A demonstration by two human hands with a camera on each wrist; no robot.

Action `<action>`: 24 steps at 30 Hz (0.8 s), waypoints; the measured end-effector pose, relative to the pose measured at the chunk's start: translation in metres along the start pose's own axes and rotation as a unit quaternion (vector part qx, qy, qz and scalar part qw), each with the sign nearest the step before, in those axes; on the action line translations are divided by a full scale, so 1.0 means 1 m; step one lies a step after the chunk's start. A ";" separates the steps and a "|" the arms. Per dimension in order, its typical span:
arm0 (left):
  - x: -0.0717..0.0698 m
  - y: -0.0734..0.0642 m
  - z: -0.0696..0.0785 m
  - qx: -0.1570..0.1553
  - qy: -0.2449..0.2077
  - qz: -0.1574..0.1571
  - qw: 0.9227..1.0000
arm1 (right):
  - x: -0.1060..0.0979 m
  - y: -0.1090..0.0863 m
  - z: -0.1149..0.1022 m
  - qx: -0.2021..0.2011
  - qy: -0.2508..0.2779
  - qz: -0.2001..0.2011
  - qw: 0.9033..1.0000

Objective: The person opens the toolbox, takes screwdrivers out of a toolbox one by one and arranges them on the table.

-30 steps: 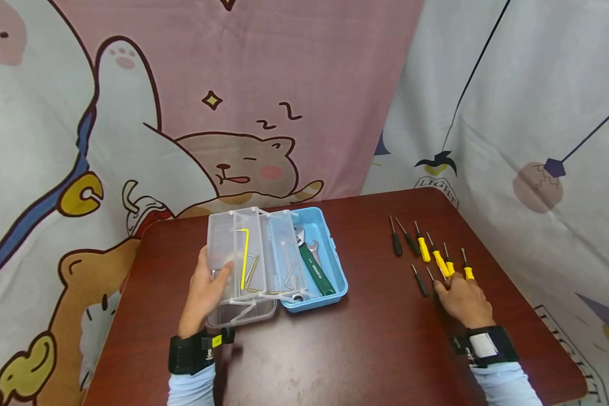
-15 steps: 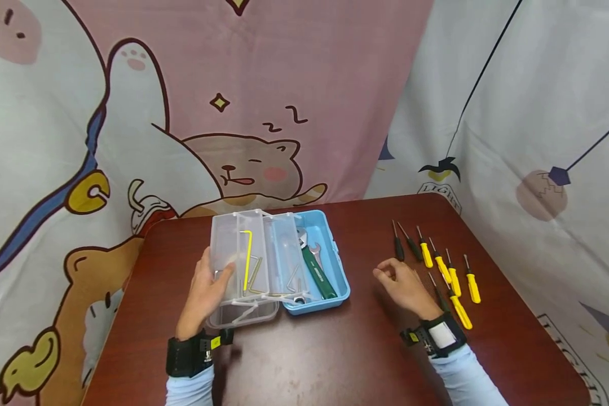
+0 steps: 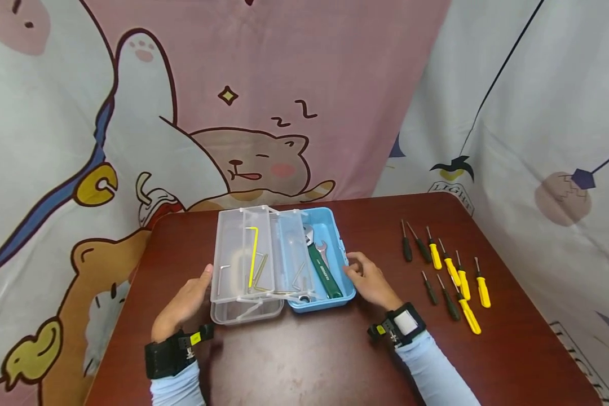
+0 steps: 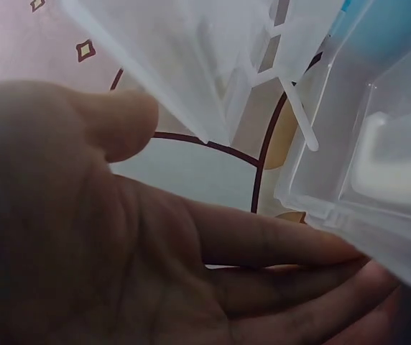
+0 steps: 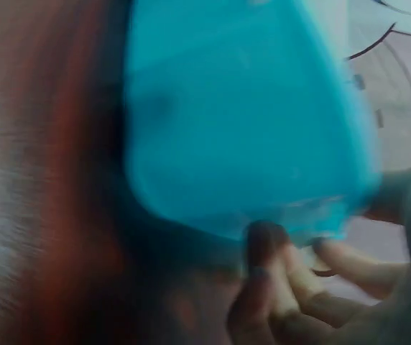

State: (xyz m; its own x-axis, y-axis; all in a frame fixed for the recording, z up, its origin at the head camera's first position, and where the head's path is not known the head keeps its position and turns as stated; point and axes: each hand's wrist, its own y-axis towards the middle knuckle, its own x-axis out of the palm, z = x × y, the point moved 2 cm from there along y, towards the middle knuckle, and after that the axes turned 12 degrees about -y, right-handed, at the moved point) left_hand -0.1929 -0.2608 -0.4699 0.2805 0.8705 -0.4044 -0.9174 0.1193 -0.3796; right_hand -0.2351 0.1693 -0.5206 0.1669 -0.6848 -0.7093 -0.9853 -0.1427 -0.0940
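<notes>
A blue toolbox (image 3: 345,298) lies opened on the table, with clear plastic trays (image 3: 233,237) and a clear lid (image 3: 248,314) spread to its left. The trays bear a yellow hex key (image 3: 254,256) and several metal ones. In the blue part rest a green-handled adjustable wrench (image 3: 325,273) and a small spanner (image 3: 322,251). My left hand (image 3: 185,301) is beside the lid; in the left wrist view its fingers (image 4: 270,233) stretch straight under the lid's edge, thumb apart. My right hand (image 3: 370,282) is at the toolbox's right wall, fingers bent loosely; blur hides their exact contact.
Several screwdrivers with yellow handles (image 3: 483,290) and black handles (image 3: 450,307) lie on the right of the brown table (image 3: 304,361). A printed cloth (image 3: 345,113) hangs behind the table and along its right side.
My right hand has left the screwdrivers and moved left to the toolbox's right wall. My left hand has let go of the trays and drawn back slightly left.
</notes>
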 end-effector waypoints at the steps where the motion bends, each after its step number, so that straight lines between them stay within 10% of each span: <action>1: 0.001 0.001 0.000 0.001 -0.002 -0.007 1.000 | 0.003 0.000 0.003 -0.002 0.010 -0.003 1.000; 13: -0.010 -0.003 0.012 -0.010 0.018 0.001 1.000 | 0.019 -0.003 0.015 -0.004 0.088 -0.001 0.996; 24: -0.005 -0.032 0.030 0.117 -0.049 0.050 0.991 | 0.022 -0.001 0.022 -0.003 0.109 -0.020 0.994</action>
State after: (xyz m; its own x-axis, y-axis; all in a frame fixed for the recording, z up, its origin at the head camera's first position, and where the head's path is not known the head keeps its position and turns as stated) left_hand -0.1732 -0.2543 -0.4311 0.1658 0.9244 -0.3435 -0.9830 0.1269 -0.1330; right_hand -0.2315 0.1696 -0.5517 0.2114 -0.8166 -0.5372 -0.9774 -0.1777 -0.1145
